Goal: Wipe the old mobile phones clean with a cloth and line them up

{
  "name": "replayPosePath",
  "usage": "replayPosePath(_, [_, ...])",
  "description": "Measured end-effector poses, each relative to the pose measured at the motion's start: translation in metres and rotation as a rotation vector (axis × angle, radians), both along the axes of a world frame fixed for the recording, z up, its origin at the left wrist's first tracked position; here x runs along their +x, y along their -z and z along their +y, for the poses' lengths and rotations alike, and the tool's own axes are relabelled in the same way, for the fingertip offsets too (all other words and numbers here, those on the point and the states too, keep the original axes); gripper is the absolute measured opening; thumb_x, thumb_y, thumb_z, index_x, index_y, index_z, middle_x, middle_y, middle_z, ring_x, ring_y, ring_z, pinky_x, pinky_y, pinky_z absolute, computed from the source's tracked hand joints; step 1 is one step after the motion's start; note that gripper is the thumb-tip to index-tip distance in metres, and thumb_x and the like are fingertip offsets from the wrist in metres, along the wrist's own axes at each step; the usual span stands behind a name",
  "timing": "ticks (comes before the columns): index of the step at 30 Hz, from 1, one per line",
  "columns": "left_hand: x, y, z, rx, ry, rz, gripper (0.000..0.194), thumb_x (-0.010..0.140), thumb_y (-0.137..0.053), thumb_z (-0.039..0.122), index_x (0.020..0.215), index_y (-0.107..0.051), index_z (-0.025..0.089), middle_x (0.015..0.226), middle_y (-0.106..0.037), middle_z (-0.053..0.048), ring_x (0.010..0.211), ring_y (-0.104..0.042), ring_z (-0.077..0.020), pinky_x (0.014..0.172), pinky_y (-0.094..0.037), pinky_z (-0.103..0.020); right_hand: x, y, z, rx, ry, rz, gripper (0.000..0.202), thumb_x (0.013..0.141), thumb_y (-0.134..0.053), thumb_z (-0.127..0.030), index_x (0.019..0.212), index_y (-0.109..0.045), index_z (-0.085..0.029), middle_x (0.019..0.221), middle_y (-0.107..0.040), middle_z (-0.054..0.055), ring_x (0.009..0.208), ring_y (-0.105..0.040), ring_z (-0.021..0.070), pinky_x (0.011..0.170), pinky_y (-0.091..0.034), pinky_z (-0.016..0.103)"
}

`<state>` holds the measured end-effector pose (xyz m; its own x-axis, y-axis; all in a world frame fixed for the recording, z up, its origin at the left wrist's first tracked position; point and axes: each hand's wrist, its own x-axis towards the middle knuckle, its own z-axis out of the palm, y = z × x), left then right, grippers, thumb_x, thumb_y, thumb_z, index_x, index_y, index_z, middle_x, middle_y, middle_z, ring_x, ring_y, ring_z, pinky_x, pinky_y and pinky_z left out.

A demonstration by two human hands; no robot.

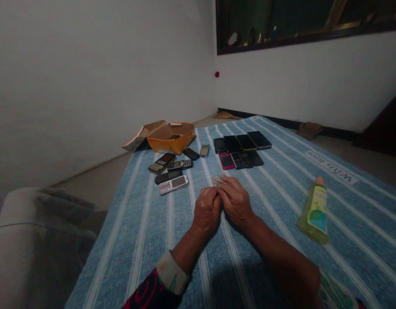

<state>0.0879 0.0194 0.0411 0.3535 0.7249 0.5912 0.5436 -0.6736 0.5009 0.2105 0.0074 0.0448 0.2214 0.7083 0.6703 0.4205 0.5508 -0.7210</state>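
Observation:
My left hand (207, 209) is curled closed over the striped cloth, its knuckles against my right hand (235, 199). The right-hand fingers bend inward and meet the left ones. A small pale, thin thing (216, 181) shows at the fingertips; it is blurred and mostly covered, so I cannot tell its kind. Ahead of the right hand lie a pink phone (226, 161) and several dark keypad phones (246, 159). Left of my hands, a silver-and-pink phone (174, 185) rests beside a black keypad phone (168, 177) and other old phones (161, 163).
An orange cardboard box (172, 145) with its lid folded open stands at the far left. Larger dark-screened phones (247, 142) form the back row. A bottle of yellow-green liquid (314, 212) lies at the right on the blue striped cloth (146, 240).

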Motion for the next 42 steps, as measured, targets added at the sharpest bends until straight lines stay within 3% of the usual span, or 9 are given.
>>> replayPosePath(4, [0.002,-0.001,-0.001,0.021,0.011,0.015,0.019,0.093,-0.043,0.022,0.087,-0.06,0.018,0.08,-0.063,-0.006,0.079,-0.058,-0.0203,0.074,-0.049,-0.034,0.001,0.0,0.004,-0.129,0.012,0.094,0.018,0.085,-0.055,-0.026,0.078,-0.071,-0.021,0.083,-0.066,0.005,0.083,-0.063,0.0192,0.082,-0.05,0.033])
replayPosePath(11, [0.004,0.0,-0.001,0.059,0.028,0.011,0.019,0.094,-0.044,0.022,0.095,-0.062,0.016,0.084,-0.065,-0.007,0.081,-0.058,-0.0207,0.075,-0.05,-0.034,0.003,0.002,0.011,-0.465,-0.134,0.79,0.028,0.069,-0.071,-0.043,0.061,-0.065,-0.017,0.057,-0.058,-0.001,0.052,-0.051,0.0112,0.05,-0.04,0.023])
replayPosePath(17, [0.0,0.001,0.0,0.038,0.033,-0.033,0.019,0.095,-0.045,0.024,0.097,-0.063,0.017,0.086,-0.067,-0.007,0.083,-0.059,-0.0205,0.077,-0.05,-0.034,-0.002,-0.003,0.008,-0.503,-0.301,1.054,0.029,0.06,-0.077,-0.044,0.066,-0.068,-0.017,0.06,-0.063,0.002,0.055,-0.057,0.0141,0.055,-0.046,0.026])
replayPosePath(21, [0.003,0.0,0.0,-0.024,0.075,-0.106,0.018,0.094,-0.047,0.025,0.1,-0.063,0.019,0.089,-0.066,-0.006,0.086,-0.06,-0.0197,0.079,-0.05,-0.033,0.001,-0.004,0.007,-0.449,-0.21,0.958,0.028,0.068,-0.072,-0.045,0.071,-0.069,-0.017,0.066,-0.065,0.002,0.057,-0.057,0.0142,0.056,-0.046,0.027])
replayPosePath(26, [0.007,-0.003,0.001,-0.104,0.133,-0.175,0.016,0.092,-0.048,0.023,0.1,-0.062,0.018,0.092,-0.064,-0.006,0.089,-0.061,-0.0189,0.081,-0.049,-0.032,0.009,-0.009,0.005,-0.223,0.01,0.47,0.019,0.08,-0.064,-0.037,0.078,-0.071,-0.019,0.078,-0.068,0.003,0.075,-0.062,0.0175,0.073,-0.049,0.031])
replayPosePath(30, [0.002,-0.009,-0.002,-0.135,0.126,-0.156,0.014,0.091,-0.049,0.024,0.084,-0.06,0.019,0.081,-0.059,-0.003,0.082,-0.058,-0.0175,0.077,-0.048,-0.03,0.007,-0.013,0.0,-0.024,0.04,0.17,0.017,0.087,-0.055,-0.027,0.081,-0.069,-0.021,0.086,-0.067,0.005,0.086,-0.064,0.0191,0.082,-0.05,0.033])
replayPosePath(33, [-0.005,-0.014,-0.004,-0.143,0.115,-0.144,0.016,0.09,-0.049,0.024,0.077,-0.057,0.02,0.078,-0.058,-0.002,0.08,-0.056,-0.0167,0.076,-0.047,-0.029,0.001,-0.015,-0.004,0.03,0.026,0.04,0.018,0.09,-0.051,-0.022,0.086,-0.068,-0.022,0.091,-0.067,0.006,0.09,-0.064,0.0191,0.086,-0.05,0.034])
replayPosePath(38, [-0.011,-0.016,-0.002,-0.143,0.094,-0.122,0.018,0.089,-0.052,0.026,0.075,-0.06,0.02,0.074,-0.059,-0.001,0.074,-0.057,-0.0159,0.071,-0.048,-0.028,-0.001,-0.02,-0.009,-0.01,0.008,-0.042,0.021,0.09,-0.048,-0.023,0.081,-0.067,-0.02,0.083,-0.065,0.006,0.082,-0.062,0.0184,0.079,-0.049,0.031])
replayPosePath(42, [-0.013,-0.014,0.001,-0.119,0.126,-0.155,0.016,0.089,-0.055,0.029,0.087,-0.068,0.02,0.081,-0.068,-0.004,0.079,-0.064,-0.018,0.074,-0.051,-0.03,0.004,-0.018,-0.005,-0.178,-0.002,0.153,0.022,0.086,-0.053,-0.03,0.072,-0.068,-0.02,0.072,-0.064,0.002,0.07,-0.059,0.0166,0.069,-0.046,0.028])
